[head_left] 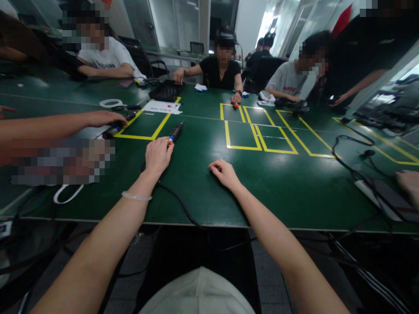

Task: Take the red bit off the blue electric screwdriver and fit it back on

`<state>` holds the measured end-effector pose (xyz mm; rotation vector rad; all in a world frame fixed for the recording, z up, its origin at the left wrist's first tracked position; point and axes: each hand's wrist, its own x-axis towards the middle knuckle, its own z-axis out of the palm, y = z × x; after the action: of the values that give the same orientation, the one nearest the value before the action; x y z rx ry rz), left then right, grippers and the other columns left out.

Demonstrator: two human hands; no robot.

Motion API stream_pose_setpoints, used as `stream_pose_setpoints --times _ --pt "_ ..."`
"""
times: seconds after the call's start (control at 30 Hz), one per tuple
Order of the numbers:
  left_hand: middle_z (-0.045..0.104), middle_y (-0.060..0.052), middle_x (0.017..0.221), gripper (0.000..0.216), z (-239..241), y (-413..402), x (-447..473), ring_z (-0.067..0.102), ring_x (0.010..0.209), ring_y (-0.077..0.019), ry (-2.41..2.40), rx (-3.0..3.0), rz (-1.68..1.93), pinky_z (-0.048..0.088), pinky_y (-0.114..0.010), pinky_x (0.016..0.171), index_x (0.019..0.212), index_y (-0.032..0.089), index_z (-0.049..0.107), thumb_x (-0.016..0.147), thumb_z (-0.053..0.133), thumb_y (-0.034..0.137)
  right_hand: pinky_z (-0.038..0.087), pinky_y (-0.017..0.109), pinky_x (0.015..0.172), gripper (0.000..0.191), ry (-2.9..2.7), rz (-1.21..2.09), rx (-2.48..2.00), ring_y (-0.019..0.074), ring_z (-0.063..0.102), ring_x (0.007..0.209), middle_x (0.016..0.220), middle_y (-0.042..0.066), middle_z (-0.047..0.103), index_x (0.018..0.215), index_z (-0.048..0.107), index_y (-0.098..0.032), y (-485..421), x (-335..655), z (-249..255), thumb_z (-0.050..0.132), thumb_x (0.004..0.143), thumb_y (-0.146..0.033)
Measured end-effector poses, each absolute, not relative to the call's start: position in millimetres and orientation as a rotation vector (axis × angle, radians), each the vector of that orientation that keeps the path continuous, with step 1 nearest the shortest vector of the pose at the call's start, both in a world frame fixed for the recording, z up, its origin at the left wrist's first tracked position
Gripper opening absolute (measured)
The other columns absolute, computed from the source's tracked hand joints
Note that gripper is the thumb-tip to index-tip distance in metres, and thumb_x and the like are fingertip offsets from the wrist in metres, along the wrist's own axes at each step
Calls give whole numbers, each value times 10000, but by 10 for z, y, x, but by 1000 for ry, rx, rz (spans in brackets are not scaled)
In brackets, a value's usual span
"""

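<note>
Left hand: on the tabletop — electric screwdriver just beyond it.
Right hand: right of it, apart.

Black electric screwdriver with red-and-blue collar, lying flat on green tabletop, tip pointing away, left hand touching its near end

A workshop-like office room: several people sit around a long green table marked with yellow tape boxes, cables and glass partitions.
</note>
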<state>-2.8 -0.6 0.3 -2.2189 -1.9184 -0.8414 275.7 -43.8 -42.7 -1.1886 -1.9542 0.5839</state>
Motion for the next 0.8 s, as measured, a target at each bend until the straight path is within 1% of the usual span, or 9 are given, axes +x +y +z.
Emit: stream_pose_setpoints --times 0.07,0.17,0.23,0.33,0.47,0.57,0.67,0.8 --pt "693 -122 1094 390 7 -40 98 636 1004 -256 -1880 -2458 -1062 457 -412 935 1151 169 631 983 379 415 470 279 755 162 -1921 613 -1172 163 611 807 887 39 679 912 730 -196 -427 2756 -438 568 905 -208" --pt "668 -53 866 440 -12 -129 355 625 773 -170 -1807 -2986 -1312 496 -322 772 1228 146 603 976 402 445 487 289 776 152 -1825 761 -1120 164 629 821 911 37 710 939 722 -197 -410 2742 -454 583 899 -241" --pt "624 -17 793 490 -25 -205 515 584 698 -139 -1735 -3274 -1370 483 -285 695 1319 129 549 968 429 449 505 297 786 170 -1732 935 -1051 162 645 814 900 33 723 991 703 -195 -402 2726 -465 599 900 -294" --pt "580 15 734 552 -27 -307 658 541 650 -120 -1641 -3508 -1365 452 -261 643 1392 120 488 960 468 462 522 300 766 249 -1621 1179 -919 153 651 773 854 24 717 1027 671 -189 -398 2696 -480 653 873 -383" --pt "574 29 701 556 -16 -356 681 547 657 -121 -1683 -3527 -1343 441 -260 659 1376 128 492 946 508 481 514 280 708 287 -1560 1287 -840 136 623 720 802 9 681 934 642 -187 -393 2666 -492 736 801 -424" --pt "596 24 718 511 -31 -335 666 581 700 -133 -1780 -3475 -1374 455 -272 697 1290 133 527 923 545 487 500 268 668 292 -1543 1279 -842 128 601 690 782 -3 649 901 619 -194 -382 2663 -497 758 773 -416" --pt "630 7 782 444 -78 -298 665 605 757 -142 -1814 -3435 -1441 468 -285 735 1163 149 555 877 612 484 486 263 658 273 -1556 1222 -860 124 589 684 783 -6 632 907 611 -198 -372 2675 -496 735 788 -410" --pt "654 -22 900 374 -151 -270 670 618 826 -149 -1771 -3353 -1489 485 -302 777 1030 170 580 824 672 467 482 268 667 293 -1574 1144 -929 132 587 717 823 4 634 969 615 -204 -374 2684 -490 701 812 -436"
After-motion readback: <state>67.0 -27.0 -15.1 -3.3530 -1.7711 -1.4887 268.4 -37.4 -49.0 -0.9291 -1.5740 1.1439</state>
